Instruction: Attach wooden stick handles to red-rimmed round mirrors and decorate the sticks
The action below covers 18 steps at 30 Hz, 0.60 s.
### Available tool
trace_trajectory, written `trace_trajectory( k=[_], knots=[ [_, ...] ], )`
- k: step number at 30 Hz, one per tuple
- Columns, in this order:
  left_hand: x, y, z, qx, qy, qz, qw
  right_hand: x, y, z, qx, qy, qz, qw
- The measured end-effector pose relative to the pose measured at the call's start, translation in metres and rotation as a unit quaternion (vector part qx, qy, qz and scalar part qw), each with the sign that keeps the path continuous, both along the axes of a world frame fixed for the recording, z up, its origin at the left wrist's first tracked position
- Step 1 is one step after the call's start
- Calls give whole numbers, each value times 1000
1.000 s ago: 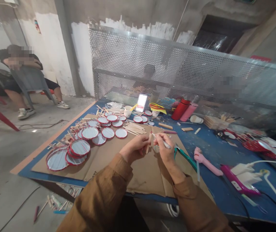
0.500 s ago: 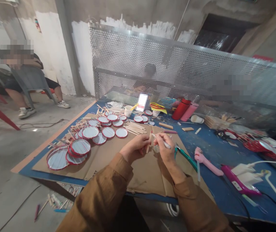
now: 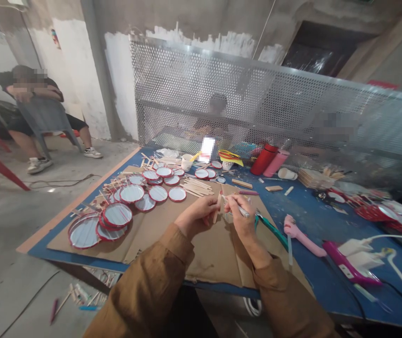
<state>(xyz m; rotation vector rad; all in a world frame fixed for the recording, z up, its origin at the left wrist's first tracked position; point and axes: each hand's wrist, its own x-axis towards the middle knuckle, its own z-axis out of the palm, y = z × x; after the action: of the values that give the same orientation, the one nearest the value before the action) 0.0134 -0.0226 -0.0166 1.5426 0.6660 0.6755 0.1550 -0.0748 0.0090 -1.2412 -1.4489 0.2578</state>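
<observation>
Pinched a flat wooden craft stick (image 3: 217,212) in the grip of the left hand (image 3: 198,217), thumb and fingers pressed around its middle, reddish far end and bare near end sticking out. Clasped a slim white pen-like tool (image 3: 243,211) in the closed grip of the right hand (image 3: 241,220), tip aimed at the stick's reddish end and just beside it; could not tell whether touching. Held both above brown cardboard (image 3: 158,234) spread over the blue worktop (image 3: 328,293).

Had red-rimmed discs (image 3: 117,214) heaped to the left, several overlapping, and a loose pile of sticks (image 3: 197,186) just beyond the left hand. Had green-handled pliers (image 3: 274,231) near the right wrist, then a pink glue gun (image 3: 305,238) and a purple power strip (image 3: 361,275) with white plugs farther right. Saw a red bottle (image 3: 263,160) and a pink bottle (image 3: 276,163) side by side toward the back, before a perforated metal panel (image 3: 180,89). Saw a person (image 3: 42,87) at far left, seated on a grey chair (image 3: 48,115).
</observation>
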Motion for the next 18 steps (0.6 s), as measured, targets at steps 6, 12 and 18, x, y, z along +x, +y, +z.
trace_trajectory(
  k=[6,12,18],
  knots=[
    [0,2,3,13,24,1,1000,-2,0,1,-15,27,13,999],
    [1,3,0,7,20,2,1000,-4,-1,3,-18,41,16,999],
    [1,2,-1,-9,14,9,1000,-2,0,2,-14,28,7,999]
  ],
)
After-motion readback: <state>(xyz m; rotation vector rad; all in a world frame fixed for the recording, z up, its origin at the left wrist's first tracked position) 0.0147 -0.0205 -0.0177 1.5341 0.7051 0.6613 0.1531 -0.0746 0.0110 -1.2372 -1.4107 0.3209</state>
